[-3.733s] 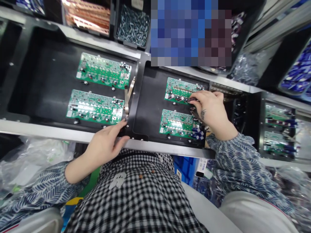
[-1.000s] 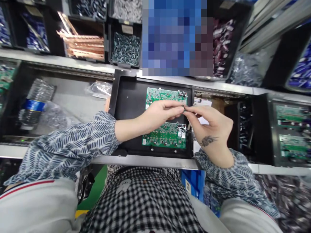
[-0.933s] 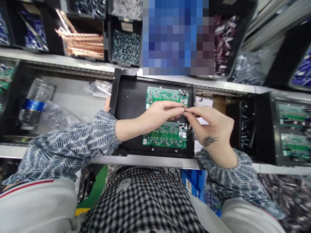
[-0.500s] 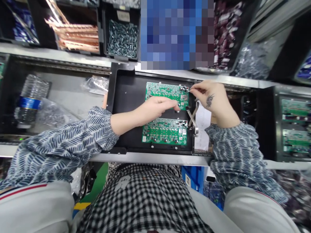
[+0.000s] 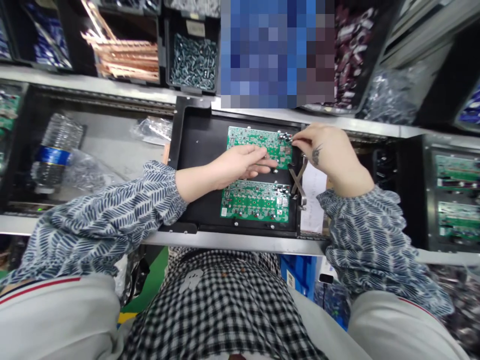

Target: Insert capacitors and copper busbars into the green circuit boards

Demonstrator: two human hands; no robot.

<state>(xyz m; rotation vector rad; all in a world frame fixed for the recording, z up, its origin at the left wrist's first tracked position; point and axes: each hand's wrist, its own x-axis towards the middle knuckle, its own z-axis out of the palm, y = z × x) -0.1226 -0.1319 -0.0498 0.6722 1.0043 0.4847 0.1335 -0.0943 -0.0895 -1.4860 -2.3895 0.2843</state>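
The far green board (image 5: 258,142) lies flat in the black tray (image 5: 198,150), at the back of it, with its long side running left to right. A second green board (image 5: 255,201) lies nearer the person in the same tray, side by side with the first and apart from it.

The right hand (image 5: 326,152) is at the far board's right end. Its fingers (image 5: 300,142) are pinched together at the top right corner, where small dark and silver parts stand up. They seem to pinch something tiny (too small to tell what). So the board stretches away to the left from these fingers.

The left hand (image 5: 240,162) comes in from the left and lies over the board's near edge. Its fingers (image 5: 268,162) are stretched out and loosely open, pressing flat on the board and holding nothing. Both hands touch the board, but the right hand is the one closer to that corner.

A thin metal strip (image 5: 299,181) leans on the tray's right wall, just under the right hand. A water bottle (image 5: 52,150) lies on the counter (image 5: 112,150), well apart on the left. Bins of copper strips (image 5: 123,52) and small screws (image 5: 193,62) sit on the shelf behind.
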